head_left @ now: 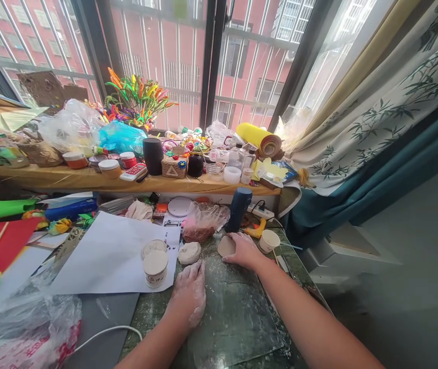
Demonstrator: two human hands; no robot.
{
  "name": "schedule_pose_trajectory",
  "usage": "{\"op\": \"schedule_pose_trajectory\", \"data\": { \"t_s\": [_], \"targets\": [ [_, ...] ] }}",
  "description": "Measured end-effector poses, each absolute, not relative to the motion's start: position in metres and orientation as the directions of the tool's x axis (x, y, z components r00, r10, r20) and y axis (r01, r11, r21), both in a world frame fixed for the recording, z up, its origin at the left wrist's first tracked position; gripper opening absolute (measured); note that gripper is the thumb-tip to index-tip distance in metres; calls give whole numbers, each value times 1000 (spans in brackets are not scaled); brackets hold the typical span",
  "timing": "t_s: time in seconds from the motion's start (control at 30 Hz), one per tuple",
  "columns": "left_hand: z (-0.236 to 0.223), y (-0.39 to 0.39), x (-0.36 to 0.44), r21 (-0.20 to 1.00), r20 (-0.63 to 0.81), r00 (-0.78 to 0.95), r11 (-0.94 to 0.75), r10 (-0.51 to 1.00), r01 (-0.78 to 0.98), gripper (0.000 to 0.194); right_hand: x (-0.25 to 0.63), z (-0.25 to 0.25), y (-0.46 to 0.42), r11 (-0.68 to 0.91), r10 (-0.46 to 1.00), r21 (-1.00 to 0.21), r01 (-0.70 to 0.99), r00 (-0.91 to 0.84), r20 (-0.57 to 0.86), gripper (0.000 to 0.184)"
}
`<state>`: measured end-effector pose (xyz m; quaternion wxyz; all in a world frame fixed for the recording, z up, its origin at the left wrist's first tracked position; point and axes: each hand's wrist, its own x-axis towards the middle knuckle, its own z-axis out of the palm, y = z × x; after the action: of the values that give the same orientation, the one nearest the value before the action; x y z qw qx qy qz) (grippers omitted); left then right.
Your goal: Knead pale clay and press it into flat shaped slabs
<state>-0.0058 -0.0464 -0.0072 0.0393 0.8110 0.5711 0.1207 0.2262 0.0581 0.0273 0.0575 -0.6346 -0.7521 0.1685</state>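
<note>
My right hand (244, 249) is closed on the edge of a flat, round grey-beige clay disc (225, 247), thumb on the near side and fingers on the far side. The disc is at the far end of a dusty, transparent sheet (234, 312) on the dark tabletop. At the sheet's left edge, my left hand (188, 289) is closed with fingers together and curled under; whether they hold anything is hidden. White powder coats both hands. A lump of pale clay (189, 252) sits just beyond my left hand. To its left, a lidded paper cup (155, 269) stands on white paper (107, 256).
Behind the clay are a plastic bag of reddish-brown material (203, 223) and a dark blue cylinder (239, 209). An open paper cup (269, 241) and a yellow tool (255, 229) lie to the right. Jars and bottles crowd the windowsill (203, 187). A clear bag (26, 323) lies front left.
</note>
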Motion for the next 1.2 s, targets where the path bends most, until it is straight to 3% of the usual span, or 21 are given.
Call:
{"op": "schedule_pose_trajectory", "data": {
  "t_s": [0.2, 0.3, 0.47, 0.6, 0.73, 0.93, 1.2],
  "targets": [
    [-6, -46, -6, 214, 131, 320, -342, 938, 915, 62, 222, 29, 72, 72, 978, -349, 934, -135, -161, 97],
    [-7, -47, -6, 224, 133, 317, -340, 939, 913, 62, 221, 29, 79, -9, 975, -351, 936, -69, -210, 81],
    [-12, -47, -6, 216, 146, 318, -343, 937, 914, 62, 223, 29, 89, -49, 940, -352, 935, -75, -332, 40],
    [-13, -46, -5, 211, 155, 306, -334, 939, 918, 61, 227, 33, 92, -23, 924, -393, 919, -131, -359, 34],
    [-12, -45, -5, 227, 118, 299, -319, 947, 920, 61, 237, 40, 87, 8, 924, -470, 883, -187, -334, 33],
    [-9, -46, -6, 247, 95, 279, -294, 956, 923, 64, 246, 47, 64, 73, 948, -575, 815, -235, -214, 11],
    [-7, -45, -7, 245, 88, 289, -302, 953, 922, 66, 236, 34, 71, 57, 975, -652, 756, -184, -128, 21]
  ]
}}
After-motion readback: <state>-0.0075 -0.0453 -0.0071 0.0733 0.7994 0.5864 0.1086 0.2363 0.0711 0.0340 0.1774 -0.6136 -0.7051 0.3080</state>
